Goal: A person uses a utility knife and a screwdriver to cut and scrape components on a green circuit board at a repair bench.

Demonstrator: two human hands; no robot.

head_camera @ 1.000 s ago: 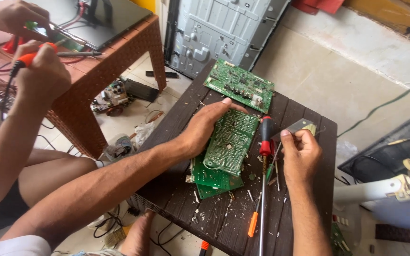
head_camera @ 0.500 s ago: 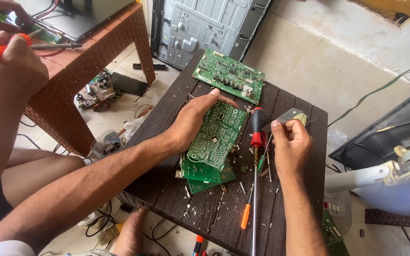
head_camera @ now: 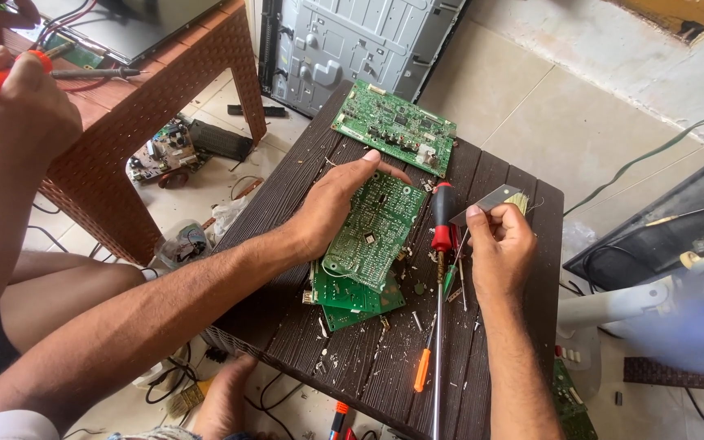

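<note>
- The dark brown slatted tabletop sits as it did, littered with screws and chips.
- The green circuit board, mid-table, has barely shifted; the left hand stays spread flat on its left edge.
- The right hand has drawn in, pinching a small grey brush (near the far right corner).
- A red-handled screwdriver lies between them.
</note>
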